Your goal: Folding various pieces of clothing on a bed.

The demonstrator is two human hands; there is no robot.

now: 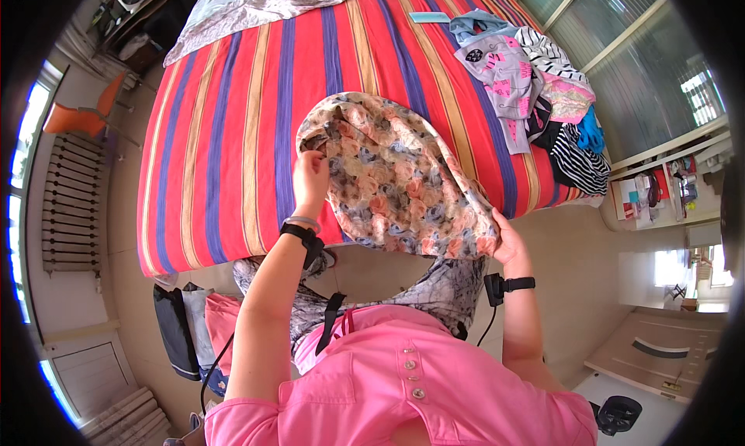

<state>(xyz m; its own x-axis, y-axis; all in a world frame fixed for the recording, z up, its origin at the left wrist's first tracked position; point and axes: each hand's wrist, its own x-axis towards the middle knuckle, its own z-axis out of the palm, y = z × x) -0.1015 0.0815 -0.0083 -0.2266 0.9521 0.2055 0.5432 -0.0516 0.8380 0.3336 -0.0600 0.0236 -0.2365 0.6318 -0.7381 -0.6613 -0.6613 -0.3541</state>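
A floral cloth [396, 178] with peach, cream and grey-blue roses is spread between my two hands over the near edge of the bed. What kind of garment or cover it is, I cannot make out. My left hand [310, 180] is closed on its left edge, fingers pinched near a dark opening or fold. At the lower right corner, my right hand [508, 240] grips the cloth, thumb along the edge and the other fingers partly hidden. The cloth's far end rests in a rounded curve on the red striped bedspread [256, 128].
A heap of clothes [504, 85], grey, pink and striped, lies at the bed's far right. Folded clothes [221, 322] sit low at the left. An orange chair [85, 116] and a radiator [74, 205] stand on the left. Shelves [667, 186] line the right.
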